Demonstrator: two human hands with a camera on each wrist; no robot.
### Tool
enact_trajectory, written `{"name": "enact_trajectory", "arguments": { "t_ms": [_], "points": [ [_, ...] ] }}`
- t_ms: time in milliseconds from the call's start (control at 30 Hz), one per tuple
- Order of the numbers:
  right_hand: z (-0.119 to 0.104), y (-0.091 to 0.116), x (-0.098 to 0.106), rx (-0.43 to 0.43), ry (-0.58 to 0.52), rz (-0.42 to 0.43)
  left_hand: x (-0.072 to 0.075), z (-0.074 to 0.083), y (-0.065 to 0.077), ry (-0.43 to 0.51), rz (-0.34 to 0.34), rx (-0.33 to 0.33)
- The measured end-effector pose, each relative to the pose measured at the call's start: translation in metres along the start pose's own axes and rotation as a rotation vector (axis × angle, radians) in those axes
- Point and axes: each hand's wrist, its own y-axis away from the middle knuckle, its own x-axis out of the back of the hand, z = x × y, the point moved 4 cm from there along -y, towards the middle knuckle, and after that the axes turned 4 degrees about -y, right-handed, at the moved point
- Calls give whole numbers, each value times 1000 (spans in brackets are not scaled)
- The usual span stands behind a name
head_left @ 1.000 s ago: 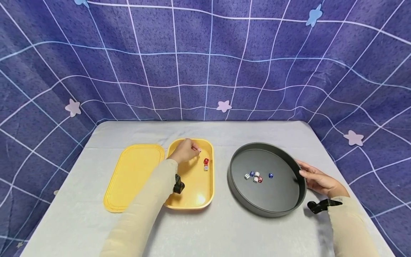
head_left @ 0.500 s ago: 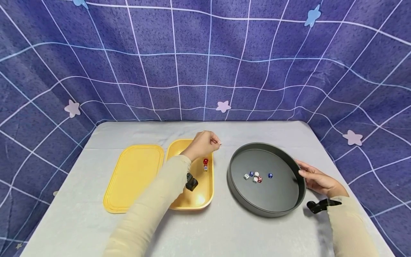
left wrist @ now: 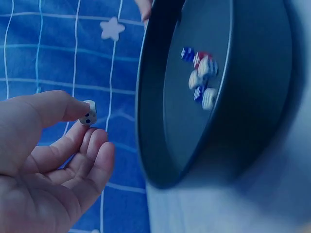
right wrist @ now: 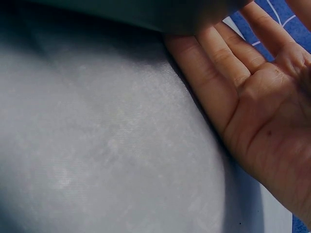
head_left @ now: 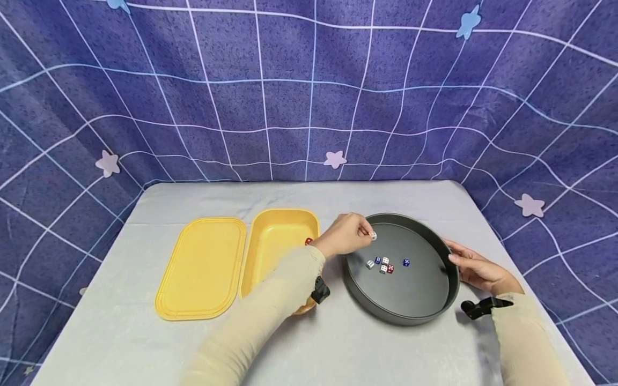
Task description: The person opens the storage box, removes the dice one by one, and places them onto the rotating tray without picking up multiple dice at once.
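Observation:
Over the left rim of the round dark grey pan, my left hand pinches a white die between thumb and fingertips. In the left wrist view the die shows dark pips, and the other fingers curl loosely below it. White, blue and red dice lie on the pan's floor, among them a red die and a blue die set apart to the right. My right hand holds the pan's right side, thumb at the rim and fingers along the outer wall.
Left of the pan stands a yellow tray, partly covered by my left forearm. One red die shows inside it. A flat yellow lid lies farther left on the pale tablecloth. A purple patterned curtain hangs behind.
My left hand has carried the white die from the yellow tray rightward to the pan's left rim. The right hand and the pan have stayed in place.

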Motion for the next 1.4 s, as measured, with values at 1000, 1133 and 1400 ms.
{"name": "enact_trajectory", "arguments": {
  "t_ms": [1000, 1133, 1400],
  "points": [
    [0, 1, 1, -2, 31, 54, -79, -7, 7, -194, -142, -8],
    [0, 1, 1, -1, 28, 56, -78, -7, 7, -189, -133, -16],
    [0, 1, 0, -2, 20, 53, -67, -3, 5, -160, -106, -44]
  ]
}}
